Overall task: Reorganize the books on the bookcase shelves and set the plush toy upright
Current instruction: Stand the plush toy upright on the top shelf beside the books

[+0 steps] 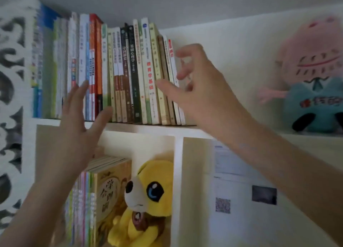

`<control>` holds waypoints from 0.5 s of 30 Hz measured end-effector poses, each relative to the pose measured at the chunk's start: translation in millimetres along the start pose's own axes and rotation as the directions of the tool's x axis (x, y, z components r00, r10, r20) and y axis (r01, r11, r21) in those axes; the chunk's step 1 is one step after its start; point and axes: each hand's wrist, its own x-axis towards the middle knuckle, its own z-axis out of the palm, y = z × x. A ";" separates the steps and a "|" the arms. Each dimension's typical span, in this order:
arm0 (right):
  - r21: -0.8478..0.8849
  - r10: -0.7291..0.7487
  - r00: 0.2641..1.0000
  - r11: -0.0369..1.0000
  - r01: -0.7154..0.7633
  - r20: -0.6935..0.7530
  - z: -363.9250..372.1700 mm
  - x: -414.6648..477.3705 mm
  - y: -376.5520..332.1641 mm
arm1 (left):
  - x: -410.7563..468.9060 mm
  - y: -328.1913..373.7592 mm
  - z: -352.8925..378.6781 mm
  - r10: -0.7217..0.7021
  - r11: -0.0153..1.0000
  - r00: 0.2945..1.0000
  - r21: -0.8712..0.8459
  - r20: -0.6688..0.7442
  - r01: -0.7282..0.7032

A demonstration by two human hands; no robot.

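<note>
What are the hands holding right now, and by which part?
Nothing, as far as shows. The left hand is flat and open before the books; the right hand hovers loosely spread by the row's right end, gripping no book.

Before the upright top-shelf books (130, 70), the left hand (74, 128) and right hand (204, 94), both empty; yellow plush dog (143, 200) below.

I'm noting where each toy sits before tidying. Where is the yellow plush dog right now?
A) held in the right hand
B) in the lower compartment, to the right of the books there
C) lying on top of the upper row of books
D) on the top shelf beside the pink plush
B: the yellow plush dog sits in the lower compartment, just right of the lower books standing there.
</note>
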 end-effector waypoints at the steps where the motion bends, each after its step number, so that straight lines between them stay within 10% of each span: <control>1: -0.074 0.138 0.985 0.989 -0.131 0.106 -4.1 18.2 9.9 | 18.1 11.0 0.3 -0.056 0.998 0.997 0.007 0.054 0.056; 5: -0.314 0.469 0.771 0.879 -0.359 0.431 6.0 50.8 48.7 | 60.9 3.1 19.0 -0.233 0.955 0.925 0.249 0.300 0.160; 15: -0.139 0.352 0.847 0.936 -0.323 0.399 27.3 48.8 70.9 | 78.2 1.5 39.8 -0.263 0.842 0.926 0.532 0.271 0.084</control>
